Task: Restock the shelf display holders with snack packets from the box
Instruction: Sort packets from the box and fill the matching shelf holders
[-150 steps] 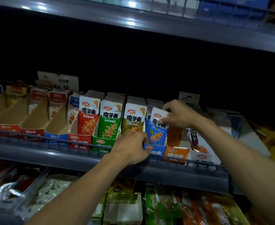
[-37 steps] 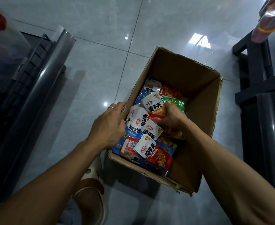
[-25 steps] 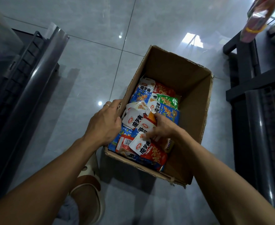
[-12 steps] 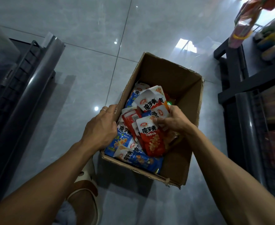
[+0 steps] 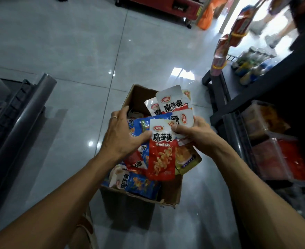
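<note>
The red snack packet [image 5: 162, 151] and the white-topped packet [image 5: 171, 102] behind it both read "魔芋爽".

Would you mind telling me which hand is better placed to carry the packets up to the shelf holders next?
The right hand: it already pinches a fan of snack packets above the box. The left hand only touches the red packet's edge with its thumb, fingers spread and gripping nothing.

Shelving [image 5: 241, 141] right, rack [image 5: 18, 112] left, floor [image 5: 76, 51] between seemingly open

Red-and-white packet [image 5: 161, 150], blue packets [image 5: 140, 186], brown box [image 5: 169, 196].
</note>
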`<state>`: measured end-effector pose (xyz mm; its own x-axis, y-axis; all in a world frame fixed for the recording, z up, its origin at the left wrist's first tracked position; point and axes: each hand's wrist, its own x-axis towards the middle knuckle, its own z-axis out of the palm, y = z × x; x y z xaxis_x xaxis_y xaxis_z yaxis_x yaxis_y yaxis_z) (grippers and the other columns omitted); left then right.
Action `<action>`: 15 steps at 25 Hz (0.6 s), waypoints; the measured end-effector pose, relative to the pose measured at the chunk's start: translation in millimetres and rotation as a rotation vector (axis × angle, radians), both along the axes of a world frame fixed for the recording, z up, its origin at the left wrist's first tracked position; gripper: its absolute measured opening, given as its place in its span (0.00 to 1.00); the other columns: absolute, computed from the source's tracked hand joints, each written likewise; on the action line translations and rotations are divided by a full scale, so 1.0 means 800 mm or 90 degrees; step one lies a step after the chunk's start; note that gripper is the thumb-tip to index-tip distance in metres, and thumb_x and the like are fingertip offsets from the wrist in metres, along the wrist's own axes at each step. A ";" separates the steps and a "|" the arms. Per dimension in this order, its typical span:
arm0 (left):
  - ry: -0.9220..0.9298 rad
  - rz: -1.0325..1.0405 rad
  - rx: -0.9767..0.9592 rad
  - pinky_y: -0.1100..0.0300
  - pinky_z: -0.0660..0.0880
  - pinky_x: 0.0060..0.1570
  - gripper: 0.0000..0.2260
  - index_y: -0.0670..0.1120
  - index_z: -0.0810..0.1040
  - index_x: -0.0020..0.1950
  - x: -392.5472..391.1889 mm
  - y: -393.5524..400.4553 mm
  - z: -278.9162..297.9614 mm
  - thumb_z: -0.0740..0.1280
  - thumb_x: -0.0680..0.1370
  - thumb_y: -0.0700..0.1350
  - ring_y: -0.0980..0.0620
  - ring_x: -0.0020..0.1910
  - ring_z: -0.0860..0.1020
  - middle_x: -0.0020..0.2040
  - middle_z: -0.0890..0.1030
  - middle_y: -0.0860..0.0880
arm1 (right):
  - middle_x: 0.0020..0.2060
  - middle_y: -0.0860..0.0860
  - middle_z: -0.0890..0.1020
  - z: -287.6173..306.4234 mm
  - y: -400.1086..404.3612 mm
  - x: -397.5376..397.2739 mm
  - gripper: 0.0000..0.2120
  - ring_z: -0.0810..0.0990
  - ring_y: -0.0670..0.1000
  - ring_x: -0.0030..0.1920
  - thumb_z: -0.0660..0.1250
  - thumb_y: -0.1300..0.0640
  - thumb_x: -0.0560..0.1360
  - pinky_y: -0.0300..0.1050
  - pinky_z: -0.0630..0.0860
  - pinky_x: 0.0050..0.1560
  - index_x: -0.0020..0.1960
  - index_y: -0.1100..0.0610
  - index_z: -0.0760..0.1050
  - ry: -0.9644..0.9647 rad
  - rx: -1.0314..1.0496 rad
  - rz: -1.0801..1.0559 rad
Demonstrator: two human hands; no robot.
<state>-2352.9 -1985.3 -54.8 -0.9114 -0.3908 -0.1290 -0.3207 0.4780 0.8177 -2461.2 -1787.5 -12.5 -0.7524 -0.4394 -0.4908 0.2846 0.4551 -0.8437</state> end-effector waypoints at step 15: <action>-0.049 -0.112 0.812 0.45 0.82 0.46 0.19 0.41 0.74 0.64 0.000 0.166 0.124 0.70 0.74 0.35 0.39 0.50 0.84 0.54 0.84 0.38 | 0.51 0.54 0.85 0.128 0.132 0.090 0.18 0.85 0.55 0.51 0.74 0.59 0.72 0.50 0.82 0.50 0.60 0.59 0.75 0.141 -0.032 -0.077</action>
<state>-2353.2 -1852.2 44.3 -0.9115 0.1709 -0.3742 -0.3997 -0.5832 0.7072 -2389.6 -1682.3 90.3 -0.8880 -0.3590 -0.2873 0.1396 0.3847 -0.9124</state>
